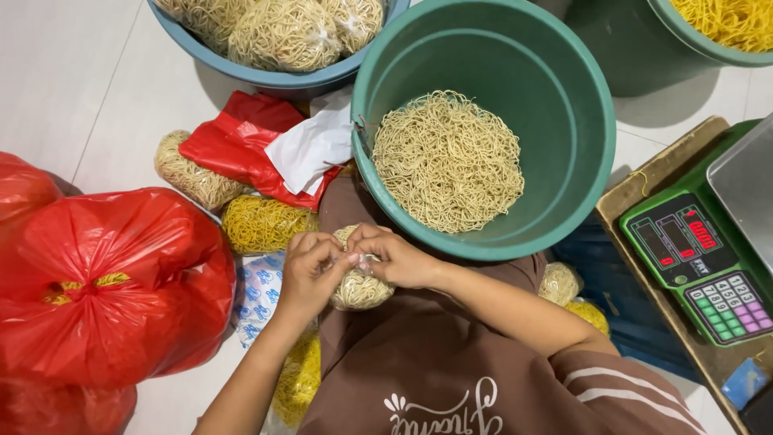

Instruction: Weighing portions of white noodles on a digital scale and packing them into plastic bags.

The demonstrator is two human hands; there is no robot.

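On the lap, small clear bag of pale noodles (360,283), left hand (310,270) and right hand (396,256) grip pinching its top

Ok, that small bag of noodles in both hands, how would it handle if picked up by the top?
The noodle bag would probably sag and swing, since its thin clear film looks soft where the left hand and right hand pinch it. It likely feels light. The dry-looking strands may crack if squeezed.
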